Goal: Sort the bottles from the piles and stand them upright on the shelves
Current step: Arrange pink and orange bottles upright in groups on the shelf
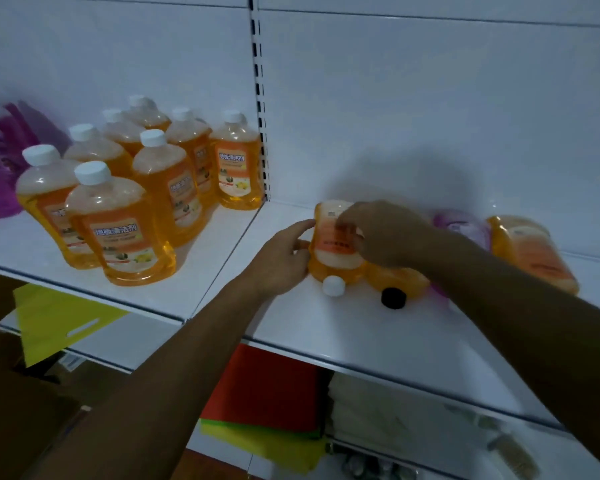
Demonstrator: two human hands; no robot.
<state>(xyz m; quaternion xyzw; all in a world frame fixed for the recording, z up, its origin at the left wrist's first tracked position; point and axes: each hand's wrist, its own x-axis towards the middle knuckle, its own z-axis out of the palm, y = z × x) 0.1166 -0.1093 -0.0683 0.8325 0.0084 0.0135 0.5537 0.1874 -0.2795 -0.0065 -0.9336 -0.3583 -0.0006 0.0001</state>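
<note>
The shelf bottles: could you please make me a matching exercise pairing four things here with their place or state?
Things:
1. orange bottle with white cap
2. black-capped bottle
3. orange bottles group
4. purple pouches

States:
A. standing upright, left of the divider
B. far left edge
C. lying down, held by the left hand and right hand
D. lying under the right forearm

Pairs: 1-C, 2-D, 3-A, 4-B

The scene is dimly and evenly lit, with a bluish cast. A broad soft shadow (413, 181) is thrown on the white back panel (430, 98). Motion blur is seen toward the right; straight edges are bowed near the borders.
</note>
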